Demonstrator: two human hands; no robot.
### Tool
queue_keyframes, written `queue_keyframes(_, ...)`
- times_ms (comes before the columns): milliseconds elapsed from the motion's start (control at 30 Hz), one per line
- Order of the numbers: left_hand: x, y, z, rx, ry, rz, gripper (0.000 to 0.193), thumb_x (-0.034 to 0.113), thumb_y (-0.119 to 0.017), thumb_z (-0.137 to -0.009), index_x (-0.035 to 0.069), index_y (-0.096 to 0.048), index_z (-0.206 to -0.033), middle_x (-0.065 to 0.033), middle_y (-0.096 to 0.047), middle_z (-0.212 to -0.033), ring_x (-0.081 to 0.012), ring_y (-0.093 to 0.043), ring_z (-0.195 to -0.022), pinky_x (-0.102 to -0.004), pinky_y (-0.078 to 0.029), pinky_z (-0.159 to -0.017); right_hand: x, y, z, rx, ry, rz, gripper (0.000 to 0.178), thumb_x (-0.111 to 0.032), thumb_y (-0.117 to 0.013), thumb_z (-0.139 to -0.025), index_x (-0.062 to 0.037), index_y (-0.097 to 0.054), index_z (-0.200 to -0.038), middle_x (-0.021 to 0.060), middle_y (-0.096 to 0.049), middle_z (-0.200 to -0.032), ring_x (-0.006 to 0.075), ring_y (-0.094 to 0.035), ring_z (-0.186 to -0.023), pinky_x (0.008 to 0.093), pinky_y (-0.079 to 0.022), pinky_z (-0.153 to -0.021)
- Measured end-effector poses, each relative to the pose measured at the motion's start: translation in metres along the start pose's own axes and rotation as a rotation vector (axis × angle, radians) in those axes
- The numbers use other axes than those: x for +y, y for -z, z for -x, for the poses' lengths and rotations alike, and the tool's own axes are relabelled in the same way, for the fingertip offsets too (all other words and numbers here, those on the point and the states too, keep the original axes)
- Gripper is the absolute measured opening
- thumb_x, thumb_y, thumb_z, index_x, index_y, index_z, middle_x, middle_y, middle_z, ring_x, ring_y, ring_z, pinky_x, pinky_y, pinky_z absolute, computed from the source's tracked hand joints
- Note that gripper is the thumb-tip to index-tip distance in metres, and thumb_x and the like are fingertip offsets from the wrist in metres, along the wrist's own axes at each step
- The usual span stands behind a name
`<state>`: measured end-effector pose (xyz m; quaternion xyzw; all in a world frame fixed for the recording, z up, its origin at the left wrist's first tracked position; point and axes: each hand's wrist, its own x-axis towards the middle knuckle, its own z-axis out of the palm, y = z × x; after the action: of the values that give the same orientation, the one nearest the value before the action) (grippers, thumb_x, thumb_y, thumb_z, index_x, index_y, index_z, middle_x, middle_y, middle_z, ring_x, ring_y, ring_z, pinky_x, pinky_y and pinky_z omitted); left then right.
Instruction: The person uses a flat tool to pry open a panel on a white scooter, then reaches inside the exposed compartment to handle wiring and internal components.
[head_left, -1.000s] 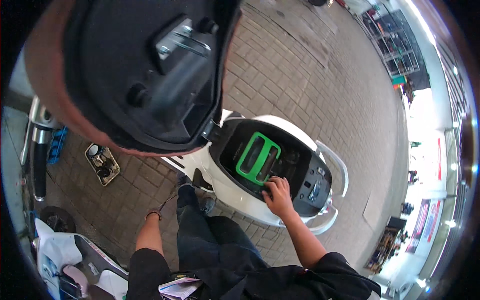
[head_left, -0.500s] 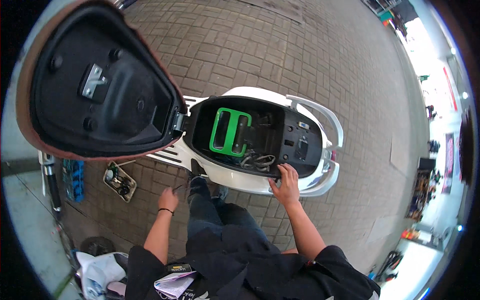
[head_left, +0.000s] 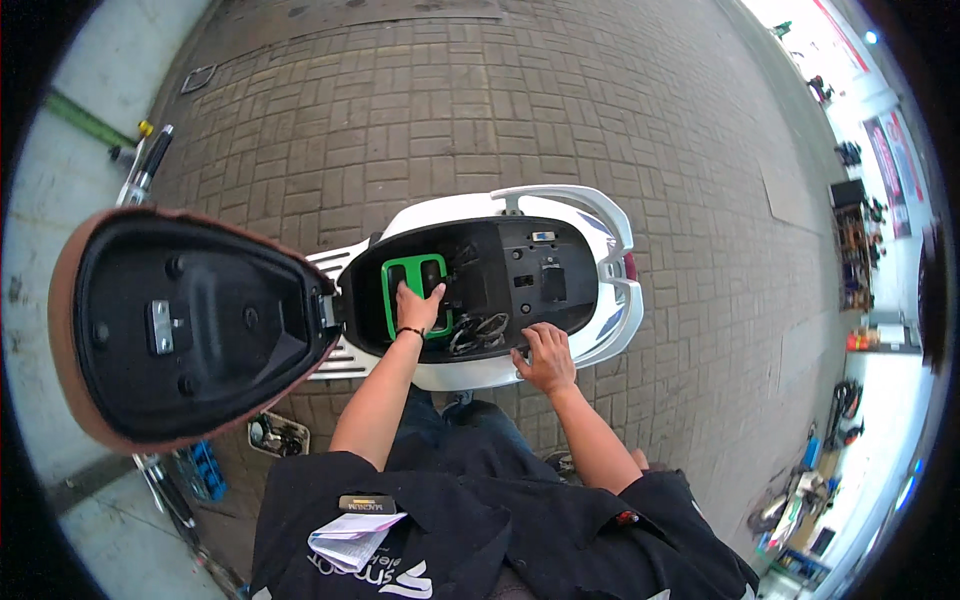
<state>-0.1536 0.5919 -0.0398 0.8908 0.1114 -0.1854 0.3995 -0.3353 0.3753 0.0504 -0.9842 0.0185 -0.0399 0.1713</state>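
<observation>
A white scooter (head_left: 455, 375) stands across in front of me with its brown seat (head_left: 75, 330) tipped up to the left. Inside its black storage compartment (head_left: 480, 250) sits a green-topped battery (head_left: 417, 268) with a handle bar between two dark slots. My left hand (head_left: 418, 310) reaches in and closes over that bar, fingers at one slot and thumb at the other; the fingertips are partly hidden. Resting on the compartment's near rim, my right hand (head_left: 547, 358) has its fingers apart and holds nothing. Beside the battery lies a bundled cable (head_left: 480, 333).
A curved white grab rail (head_left: 628, 310) rounds the scooter's rear. On the brick paving (head_left: 400, 130) near the seat are a tray of small parts (head_left: 280, 435) and a blue crate (head_left: 205, 470). A pale wall (head_left: 60, 250) runs along the left; shelves (head_left: 855, 250) stand far right.
My left hand has moved from beside the scooter, where it held a thin dark item, onto the battery's handle. That item no longer shows. My right hand stays on the rim; the view has shifted.
</observation>
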Motion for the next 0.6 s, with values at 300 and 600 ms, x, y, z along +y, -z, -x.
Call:
queue_keyframes(300,0.021,-0.012,-0.001,-0.130,0.191,-0.188,0.093,0.055,-0.088,-0.062,-0.003,-0.044,-0.121,-0.0308,-0.064,-0.115,-0.0458,-0.063,-0.108,-0.0493,-0.050,-0.094,0.012,0.004,0.007,0.009,-0.111,0.089,0.051,-0.042,-0.072,-0.080,-0.0094,-0.059,-0.116,0.0101,-0.056,-0.117,0.0289,-0.051,-0.118,0.0476,-0.035,-0.103)
queue_keyframes(600,0.007,-0.024,-0.019,-0.245,0.240,-0.105,0.084,0.046,-0.093,-0.062,-0.008,-0.051,-0.111,-0.0257,-0.069,-0.099,-0.0349,-0.071,-0.082,-0.0424,-0.056,-0.077,0.026,0.005,0.012,0.284,-0.344,-0.069,0.066,-0.039,-0.073,-0.081,-0.0063,-0.046,-0.132,0.0186,-0.044,-0.137,0.0383,-0.039,-0.133,0.0536,-0.027,-0.113)
